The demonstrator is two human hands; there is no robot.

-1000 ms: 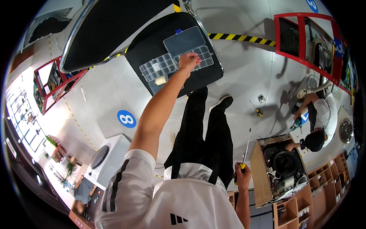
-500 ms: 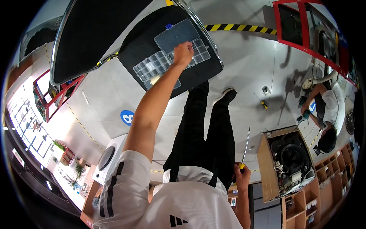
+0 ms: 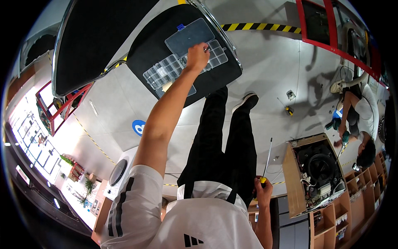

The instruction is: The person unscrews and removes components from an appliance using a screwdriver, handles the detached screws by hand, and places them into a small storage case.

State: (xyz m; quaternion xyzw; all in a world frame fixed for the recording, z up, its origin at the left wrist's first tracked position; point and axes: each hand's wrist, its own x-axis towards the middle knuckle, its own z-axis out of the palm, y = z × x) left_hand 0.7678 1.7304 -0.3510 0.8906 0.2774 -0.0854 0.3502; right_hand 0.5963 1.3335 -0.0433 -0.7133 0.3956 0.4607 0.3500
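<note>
My left hand (image 3: pixel 197 58) is over a clear compartment box (image 3: pixel 219 58) on the black chair seat (image 3: pixel 145 45). Its fingertips are pinched around a tiny dark item too small to name. A dark translucent lid (image 3: pixel 188 37) with a blue latch lies folded back beyond the box. Left of my wrist lies a second clear compartment box (image 3: pixel 155 75), with a pale yellow piece (image 3: pixel 166 86) near my forearm. Low at my right side, my right hand (image 3: pixel 263 194) is closed around the yellow handle of a screwdriver (image 3: pixel 268 159), its shaft pointing up and away.
To the right stands an opened appliance (image 3: pixel 317 172) with a dark round drum part. Beside it a co-worker (image 3: pixel 365 112) bends over with a green power drill (image 3: pixel 345 137). Another screwdriver (image 3: pixel 289 110) and a small metal part (image 3: pixel 290 95) lie on the floor.
My left hand stays over the box, its fingers curled a little tighter with a small dark item showing. The co-worker leans lower, drill nearer the appliance. My right hand holds still.
</note>
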